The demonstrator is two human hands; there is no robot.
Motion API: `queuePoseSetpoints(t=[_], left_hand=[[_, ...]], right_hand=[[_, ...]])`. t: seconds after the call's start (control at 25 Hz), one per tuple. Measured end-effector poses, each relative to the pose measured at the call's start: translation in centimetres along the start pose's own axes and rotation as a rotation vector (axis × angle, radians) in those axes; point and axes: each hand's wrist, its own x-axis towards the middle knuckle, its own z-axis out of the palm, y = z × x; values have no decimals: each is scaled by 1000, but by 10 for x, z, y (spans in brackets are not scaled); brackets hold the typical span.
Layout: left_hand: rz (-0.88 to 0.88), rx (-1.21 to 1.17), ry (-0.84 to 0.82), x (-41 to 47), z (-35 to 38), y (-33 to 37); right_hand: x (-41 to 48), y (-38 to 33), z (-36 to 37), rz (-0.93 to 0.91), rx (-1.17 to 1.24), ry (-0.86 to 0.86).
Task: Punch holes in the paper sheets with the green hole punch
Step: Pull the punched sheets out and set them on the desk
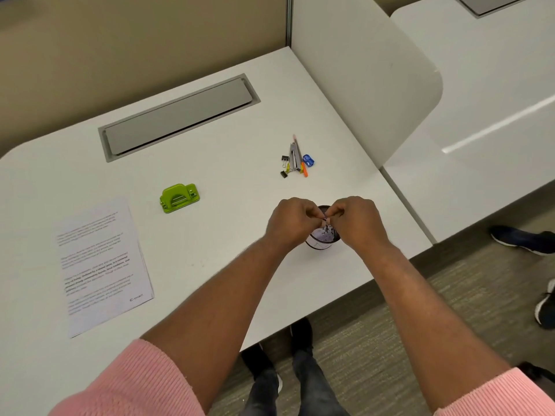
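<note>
Reaching forward over a white worktop, a person's two bare forearms extend from pink ribbed sleeves. The left hand and right hand meet fingertip to fingertip above a small mesh cup, both pinched together on one tiny dark item between them; it is too small to identify. The cup stands on the worktop directly beneath the hands, and its inside shows scattered dark specks on a pale bottom.

The green hole punch sits well to the left of the cup, flat on the worktop, with nothing touching it. The paper sheets, printed with blocks of text, lie further left of the cup and nearer the person than the punch, apart from it, their long edges slightly angled.

Beyond the cup, away from the person, a small cluster of stationery lies together: a grey metal tool, black binder clips, an orange piece and a small blue item. Further beyond the cup and to its left, a long grey cable hatch is set into the worktop. Below the cup, past the near worktop edge, dark shoes stand on patterned carpet.
</note>
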Motion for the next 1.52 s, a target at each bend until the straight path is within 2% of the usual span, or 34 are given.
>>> queuePoseSetpoints(t=[0.28,0.56,0.76,1.0,1.24,1.36,1.52], left_hand=[[38,-33,-11,-1,2,-2],[34,-83,124,-13,-1,-12],[-53,-235,312,-44,-13,-52],[-237,-204,446,-93,-43,-125],[-542,11,702,-138,-69,-206],[-640,70,675,-140,-72,-230],[-570,139,638,-132,-68,-236]], right_hand=[[5,-2,-5,-12,-33,-6],[-1,-8,4,-36,18,72],[-18,-42,47,-218,147,165],[-38,-87,131,-307,235,6],[-54,-105,217,-199,116,-236],[-58,-113,243,-210,25,-305],[-62,-122,257,-190,-21,-215]])
